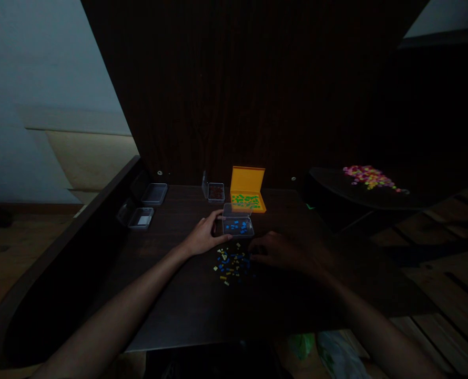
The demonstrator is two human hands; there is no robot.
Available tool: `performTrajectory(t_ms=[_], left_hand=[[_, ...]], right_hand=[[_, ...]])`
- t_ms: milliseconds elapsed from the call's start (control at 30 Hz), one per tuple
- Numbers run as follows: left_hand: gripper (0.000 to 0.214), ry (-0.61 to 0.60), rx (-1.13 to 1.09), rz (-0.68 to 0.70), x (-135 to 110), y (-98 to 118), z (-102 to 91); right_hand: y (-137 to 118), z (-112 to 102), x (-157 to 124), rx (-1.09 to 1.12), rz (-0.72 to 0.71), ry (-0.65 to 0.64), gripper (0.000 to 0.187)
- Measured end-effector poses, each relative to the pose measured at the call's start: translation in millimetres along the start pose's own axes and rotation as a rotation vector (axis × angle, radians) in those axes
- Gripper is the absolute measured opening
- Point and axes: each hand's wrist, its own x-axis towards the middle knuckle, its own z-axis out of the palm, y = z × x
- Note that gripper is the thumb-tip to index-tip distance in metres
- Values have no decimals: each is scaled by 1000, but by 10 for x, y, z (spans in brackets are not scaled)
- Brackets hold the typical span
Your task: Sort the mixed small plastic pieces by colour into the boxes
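Observation:
My left hand [207, 235] grips the left end of a small clear plastic box [237, 235], its thumb at the near corner and its fingers behind. The box's lid [237, 210] stands raised, and several blue pieces [236, 226] lie inside. Just in front is a loose pile of tiny blue and yellow pieces [230, 263], which look like toy bricks. At the pile's right edge, my right hand [275, 250] is low over the table with its fingers curled together. Shadow hides whatever its fingertips may hold.
Behind stand an orange box [247, 179] with green pieces and a clear box [216, 192] with dark reddish pieces. Two more clear boxes, one farther back [155, 193] and one nearer [141, 218], sit at the left. Colourful beads [372, 177] lie on a dark surface at right.

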Motion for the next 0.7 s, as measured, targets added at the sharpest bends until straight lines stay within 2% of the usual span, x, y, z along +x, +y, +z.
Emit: performTrajectory(t_ms=[233, 367, 433, 567, 700], left_hand=[[77, -2, 10, -15, -2, 14, -1], [76, -1, -9, -11, -3, 20, 0], [76, 2, -4, -6, -3, 14, 3], [77, 9, 14, -8, -5, 2, 10], [77, 15, -5, -2, -7, 12, 9]], right_hand=[[-20, -79, 94, 21, -38, 105, 22], [-37, -208, 292, 82, -82, 155, 23], [-43, -238, 433, 96, -39, 138, 25], [-54, -193, 707, -6, -7, 164, 21], [-94, -112, 860, -122, 15, 145, 24]])
